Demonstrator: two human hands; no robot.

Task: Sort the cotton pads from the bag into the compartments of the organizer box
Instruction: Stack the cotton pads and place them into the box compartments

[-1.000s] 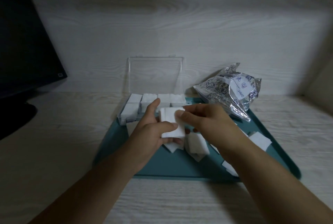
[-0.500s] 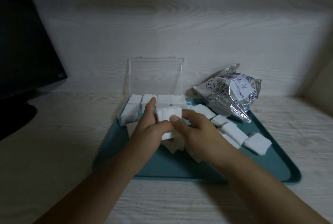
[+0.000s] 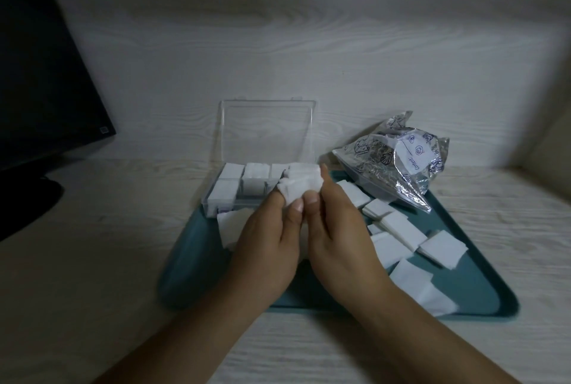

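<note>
left hand (image 3: 265, 241) and right hand (image 3: 336, 229) both pinch a cotton pad stack (image 3: 301, 187) | organizer box (image 3: 247, 186) at 12 o'clock | bag (image 3: 398, 164) at 2 o'clock | on tray (image 3: 482, 285)

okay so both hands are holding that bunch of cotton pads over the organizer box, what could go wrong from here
The folded pads sit in a fingertip grip between the left hand and right hand; some could slip out. The organizer box compartments in view already look full, so forcing them in may spill others. Either forearm could sweep the loose pads off the tray.
</note>
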